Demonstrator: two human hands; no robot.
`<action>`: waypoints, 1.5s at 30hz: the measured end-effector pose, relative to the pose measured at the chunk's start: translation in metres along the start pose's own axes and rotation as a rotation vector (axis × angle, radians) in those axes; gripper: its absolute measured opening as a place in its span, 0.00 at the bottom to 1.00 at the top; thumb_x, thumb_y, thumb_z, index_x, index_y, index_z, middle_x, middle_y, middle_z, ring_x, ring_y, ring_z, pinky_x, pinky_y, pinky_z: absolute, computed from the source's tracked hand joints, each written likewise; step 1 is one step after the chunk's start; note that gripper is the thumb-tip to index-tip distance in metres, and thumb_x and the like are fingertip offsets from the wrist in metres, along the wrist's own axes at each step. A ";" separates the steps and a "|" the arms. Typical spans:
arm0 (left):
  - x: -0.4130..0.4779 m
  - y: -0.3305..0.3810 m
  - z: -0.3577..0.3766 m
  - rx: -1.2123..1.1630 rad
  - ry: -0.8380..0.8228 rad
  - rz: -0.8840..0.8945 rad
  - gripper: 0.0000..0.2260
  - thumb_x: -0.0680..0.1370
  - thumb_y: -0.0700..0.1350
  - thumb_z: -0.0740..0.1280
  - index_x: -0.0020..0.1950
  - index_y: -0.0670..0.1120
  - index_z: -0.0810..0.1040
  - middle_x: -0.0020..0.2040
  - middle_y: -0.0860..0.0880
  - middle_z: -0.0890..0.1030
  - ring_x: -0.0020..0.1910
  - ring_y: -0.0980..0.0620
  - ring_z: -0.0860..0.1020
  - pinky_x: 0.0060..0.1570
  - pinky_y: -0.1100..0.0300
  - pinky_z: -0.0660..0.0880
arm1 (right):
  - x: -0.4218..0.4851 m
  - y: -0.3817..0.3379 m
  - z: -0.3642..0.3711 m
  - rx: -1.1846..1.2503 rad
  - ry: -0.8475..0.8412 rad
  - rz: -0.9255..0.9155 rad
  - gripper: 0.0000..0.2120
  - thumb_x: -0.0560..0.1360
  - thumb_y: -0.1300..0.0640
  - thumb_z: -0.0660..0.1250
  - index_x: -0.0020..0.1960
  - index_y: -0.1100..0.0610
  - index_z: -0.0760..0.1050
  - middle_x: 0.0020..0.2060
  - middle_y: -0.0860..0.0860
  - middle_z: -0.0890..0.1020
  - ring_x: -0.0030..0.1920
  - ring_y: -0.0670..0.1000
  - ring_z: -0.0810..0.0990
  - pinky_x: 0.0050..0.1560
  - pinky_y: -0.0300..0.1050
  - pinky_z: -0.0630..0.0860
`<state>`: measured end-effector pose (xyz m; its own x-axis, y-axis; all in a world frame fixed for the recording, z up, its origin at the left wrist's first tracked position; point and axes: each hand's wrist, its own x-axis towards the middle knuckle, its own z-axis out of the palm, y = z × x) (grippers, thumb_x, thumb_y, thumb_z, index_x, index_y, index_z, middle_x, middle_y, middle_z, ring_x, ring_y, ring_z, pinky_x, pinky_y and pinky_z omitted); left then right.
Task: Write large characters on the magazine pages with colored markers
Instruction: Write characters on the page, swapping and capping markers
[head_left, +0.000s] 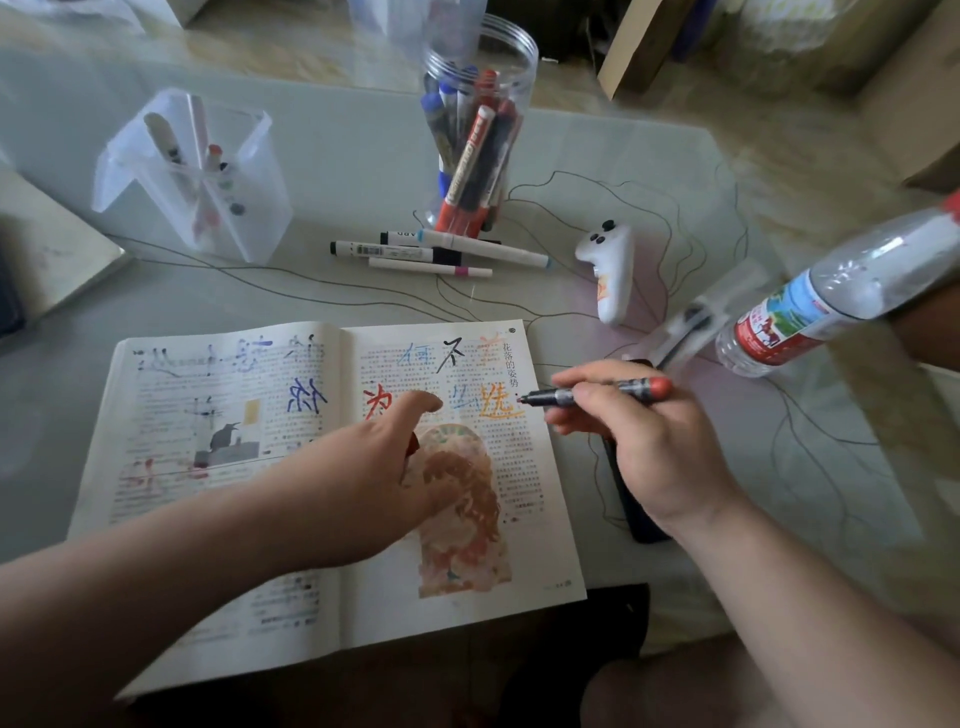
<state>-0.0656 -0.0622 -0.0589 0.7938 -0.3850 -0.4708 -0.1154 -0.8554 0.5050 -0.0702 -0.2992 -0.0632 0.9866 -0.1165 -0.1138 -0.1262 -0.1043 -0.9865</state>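
Magazine (171, 426) under left hand (374, 467) gripping cap (413, 446).

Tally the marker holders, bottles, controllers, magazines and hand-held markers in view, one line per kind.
Clear round marker jar: 1
Clear divided pen holder: 1
Water bottle: 1
White game controller: 1
Open magazine: 1
Red-ended marker gripped in the right hand: 1
Total: 6
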 end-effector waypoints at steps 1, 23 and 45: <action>0.001 -0.001 0.000 0.019 -0.010 -0.002 0.34 0.77 0.66 0.65 0.76 0.61 0.52 0.37 0.54 0.71 0.33 0.58 0.71 0.32 0.66 0.64 | 0.000 0.005 -0.001 -0.104 -0.027 -0.020 0.06 0.70 0.58 0.69 0.43 0.54 0.85 0.36 0.54 0.86 0.39 0.54 0.86 0.44 0.48 0.82; 0.005 -0.006 0.016 0.191 0.060 0.078 0.39 0.70 0.69 0.70 0.75 0.69 0.51 0.66 0.58 0.73 0.64 0.53 0.74 0.57 0.56 0.73 | -0.002 0.019 0.001 -0.538 -0.081 -0.047 0.05 0.71 0.58 0.76 0.38 0.55 0.81 0.33 0.50 0.84 0.36 0.50 0.83 0.37 0.42 0.77; 0.008 -0.008 0.018 0.184 0.076 0.082 0.40 0.69 0.68 0.72 0.74 0.68 0.54 0.66 0.58 0.74 0.64 0.52 0.75 0.59 0.55 0.73 | 0.000 0.019 -0.004 -0.539 -0.179 -0.042 0.07 0.71 0.60 0.76 0.38 0.55 0.80 0.33 0.53 0.84 0.36 0.54 0.83 0.38 0.50 0.78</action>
<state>-0.0694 -0.0645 -0.0799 0.8191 -0.4344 -0.3746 -0.2828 -0.8740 0.3952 -0.0726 -0.3056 -0.0819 0.9881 0.0627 -0.1403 -0.0751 -0.5998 -0.7966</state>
